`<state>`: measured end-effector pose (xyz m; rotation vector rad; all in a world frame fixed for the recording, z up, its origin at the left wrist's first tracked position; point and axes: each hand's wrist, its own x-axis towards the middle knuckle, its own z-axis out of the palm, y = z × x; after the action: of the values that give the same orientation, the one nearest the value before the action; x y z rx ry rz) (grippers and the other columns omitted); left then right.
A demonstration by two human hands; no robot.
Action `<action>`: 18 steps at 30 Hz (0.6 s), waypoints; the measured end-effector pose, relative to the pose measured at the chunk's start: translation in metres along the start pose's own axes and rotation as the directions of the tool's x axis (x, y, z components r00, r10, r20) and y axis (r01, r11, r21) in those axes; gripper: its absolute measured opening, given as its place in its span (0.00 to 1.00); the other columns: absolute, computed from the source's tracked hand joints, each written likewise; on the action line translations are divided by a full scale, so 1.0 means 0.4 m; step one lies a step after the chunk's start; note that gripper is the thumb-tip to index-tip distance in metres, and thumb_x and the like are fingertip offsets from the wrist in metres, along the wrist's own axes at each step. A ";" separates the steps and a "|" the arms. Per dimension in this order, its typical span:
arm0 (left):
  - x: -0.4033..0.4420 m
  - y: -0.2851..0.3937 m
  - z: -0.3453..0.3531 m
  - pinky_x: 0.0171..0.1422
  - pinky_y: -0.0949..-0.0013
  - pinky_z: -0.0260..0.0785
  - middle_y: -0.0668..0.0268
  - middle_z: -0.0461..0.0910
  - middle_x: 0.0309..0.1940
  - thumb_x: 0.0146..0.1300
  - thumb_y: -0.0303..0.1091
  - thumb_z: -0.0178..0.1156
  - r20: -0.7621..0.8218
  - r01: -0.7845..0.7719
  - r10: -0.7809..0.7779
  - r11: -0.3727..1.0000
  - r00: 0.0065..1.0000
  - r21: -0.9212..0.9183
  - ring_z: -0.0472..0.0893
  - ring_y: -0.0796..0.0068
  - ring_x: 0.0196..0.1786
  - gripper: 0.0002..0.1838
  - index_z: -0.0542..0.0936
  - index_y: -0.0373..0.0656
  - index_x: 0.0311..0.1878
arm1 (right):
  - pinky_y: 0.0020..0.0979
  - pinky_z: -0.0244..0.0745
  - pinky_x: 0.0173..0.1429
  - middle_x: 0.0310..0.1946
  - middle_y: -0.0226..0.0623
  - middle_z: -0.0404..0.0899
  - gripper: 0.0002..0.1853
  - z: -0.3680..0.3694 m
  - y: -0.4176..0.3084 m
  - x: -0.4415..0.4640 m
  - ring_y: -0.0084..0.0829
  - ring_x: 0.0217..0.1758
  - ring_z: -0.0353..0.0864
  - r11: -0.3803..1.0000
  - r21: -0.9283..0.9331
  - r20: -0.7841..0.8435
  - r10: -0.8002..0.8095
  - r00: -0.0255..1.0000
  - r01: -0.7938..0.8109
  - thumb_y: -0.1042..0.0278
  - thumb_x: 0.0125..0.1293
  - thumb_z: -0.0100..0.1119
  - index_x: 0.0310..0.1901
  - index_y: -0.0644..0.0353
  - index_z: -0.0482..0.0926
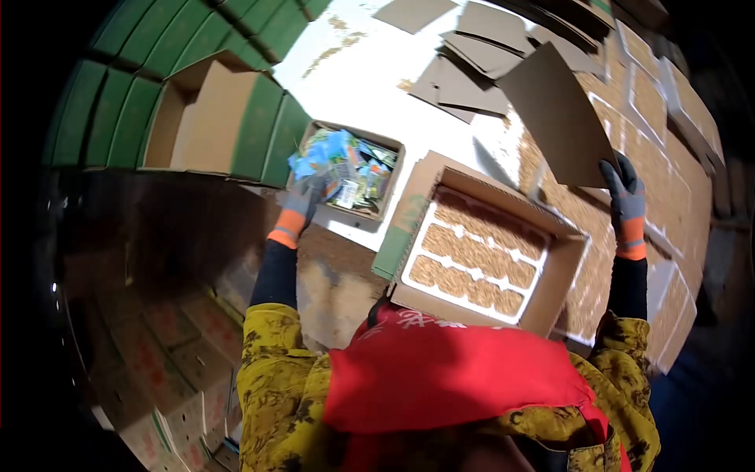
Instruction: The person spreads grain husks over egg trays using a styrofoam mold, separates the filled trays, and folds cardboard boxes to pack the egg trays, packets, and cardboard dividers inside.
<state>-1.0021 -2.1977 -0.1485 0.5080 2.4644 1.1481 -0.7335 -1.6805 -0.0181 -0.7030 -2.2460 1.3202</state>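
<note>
My left hand [307,198], in a grey and orange glove, is at the left edge of a small cardboard box [397,157]. Its fingers are closed on a small blue packet [300,164] among the box's loose blue and green packets; the fingertips are partly hidden. My right hand [626,189], gloved alike, grips the lower corner of a flat brown cardboard sheet [554,118], which is raised at a tilt. Between my hands stands an open carton [562,275]. Inside lies a white-edged tray [473,271] with rows of golden-brown, grainy filling.
Green cartons [181,47] are stacked at the left, one with an open top [224,118]. More cardboard sheets [480,59] lie on the white table [322,82]. Several filled trays [661,173] cover the right side. Brown cartons [165,354] stand low on the left.
</note>
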 end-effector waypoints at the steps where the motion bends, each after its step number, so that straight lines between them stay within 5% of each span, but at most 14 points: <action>1: -0.013 0.035 -0.006 0.48 0.70 0.69 0.61 0.81 0.39 0.71 0.44 0.50 -0.005 -0.005 0.005 1.000 1.000 -0.013 0.76 0.75 0.41 0.20 0.79 0.34 0.50 | 0.26 0.71 0.55 0.46 0.35 0.81 0.17 -0.005 -0.023 -0.039 0.23 0.49 0.77 1.000 -0.017 -0.024 -0.022 0.999 0.021 0.69 0.65 0.60 0.54 0.68 0.77; 3: -0.003 0.027 -0.016 0.45 0.70 0.69 0.63 0.81 0.35 0.70 0.43 0.52 -0.006 0.125 -0.126 0.989 0.992 -0.075 0.77 0.75 0.39 0.19 0.78 0.35 0.51 | 0.25 0.71 0.56 0.47 0.35 0.81 0.16 -0.011 -0.061 -0.115 0.23 0.49 0.77 0.993 -0.083 -0.057 -0.086 0.995 0.081 0.73 0.66 0.58 0.54 0.67 0.76; 5: -0.054 0.163 -0.002 0.48 0.76 0.68 0.63 0.79 0.37 0.70 0.41 0.52 -0.231 0.016 -0.071 0.973 0.970 -0.229 0.76 0.79 0.40 0.17 0.80 0.34 0.44 | 0.27 0.73 0.57 0.48 0.37 0.81 0.17 -0.012 -0.077 -0.194 0.25 0.51 0.78 0.976 -0.139 -0.112 -0.184 0.976 0.168 0.78 0.65 0.56 0.56 0.65 0.76; 7: -0.115 0.370 0.031 0.52 0.71 0.69 0.60 0.79 0.41 0.67 0.40 0.57 -0.406 -0.447 0.351 0.879 0.844 -0.167 0.78 0.75 0.43 0.16 0.81 0.35 0.45 | 0.28 0.74 0.55 0.49 0.39 0.80 0.16 0.002 -0.126 -0.267 0.26 0.51 0.79 0.953 -0.145 -0.130 -0.284 0.950 0.265 0.79 0.65 0.56 0.55 0.64 0.76; 9: -0.195 0.545 0.058 0.60 0.61 0.67 0.59 0.78 0.48 0.59 0.40 0.64 -0.149 -0.801 0.821 0.571 0.551 0.181 0.77 0.66 0.52 0.19 0.81 0.37 0.48 | 0.32 0.73 0.57 0.50 0.42 0.80 0.18 0.039 -0.193 -0.328 0.32 0.51 0.80 0.912 -0.277 -0.126 -0.346 0.930 0.302 0.81 0.61 0.57 0.54 0.62 0.77; 11: -0.247 0.568 0.176 0.70 0.52 0.57 0.58 0.75 0.55 0.50 0.44 0.67 0.271 -0.841 0.829 0.366 0.489 0.398 0.70 0.58 0.63 0.26 0.80 0.41 0.52 | 0.36 0.72 0.58 0.50 0.43 0.80 0.20 0.050 -0.241 -0.359 0.37 0.52 0.80 0.704 -0.473 0.042 -0.582 0.812 0.530 0.81 0.55 0.58 0.52 0.60 0.78; 13: -0.258 0.509 0.248 0.74 0.49 0.48 0.58 0.71 0.61 0.45 0.43 0.67 0.361 -0.803 0.746 0.384 0.560 0.455 0.63 0.55 0.68 0.31 0.78 0.43 0.55 | 0.38 0.72 0.57 0.49 0.38 0.80 0.20 0.088 -0.282 -0.400 0.36 0.52 0.79 0.572 -0.557 0.173 -0.629 0.758 0.602 0.78 0.52 0.59 0.50 0.55 0.79; 15: -0.258 0.489 0.195 0.74 0.48 0.50 0.55 0.71 0.62 0.53 0.32 0.59 0.203 -0.798 0.791 0.494 0.577 0.346 0.67 0.53 0.67 0.28 0.73 0.42 0.60 | 0.35 0.71 0.56 0.50 0.35 0.81 0.17 0.118 -0.265 -0.448 0.35 0.53 0.78 0.508 -0.545 0.449 -0.496 0.744 0.667 0.76 0.54 0.56 0.47 0.53 0.80; 17: -0.250 0.447 0.194 0.72 0.56 0.55 0.54 0.72 0.61 0.60 0.29 0.51 -0.126 -0.578 0.567 0.811 0.814 -0.092 0.70 0.58 0.64 0.24 0.72 0.38 0.61 | 0.36 0.70 0.53 0.48 0.27 0.79 0.14 0.149 -0.191 -0.464 0.31 0.52 0.75 0.554 -0.515 0.582 -0.333 0.742 0.654 0.66 0.56 0.55 0.45 0.48 0.80; 18: -0.247 0.434 0.198 0.72 0.59 0.55 0.54 0.72 0.60 0.62 0.29 0.50 -0.119 -0.516 0.503 0.818 0.856 -0.255 0.69 0.59 0.65 0.22 0.72 0.37 0.60 | 0.36 0.70 0.53 0.47 0.28 0.80 0.13 0.166 -0.140 -0.466 0.31 0.51 0.76 0.536 -0.549 0.684 -0.152 0.714 0.641 0.64 0.57 0.56 0.45 0.47 0.80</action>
<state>-0.8506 -2.0880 -0.0425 1.1119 2.2007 1.6970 -0.6403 -1.8637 -0.0194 0.1065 -3.2252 0.2498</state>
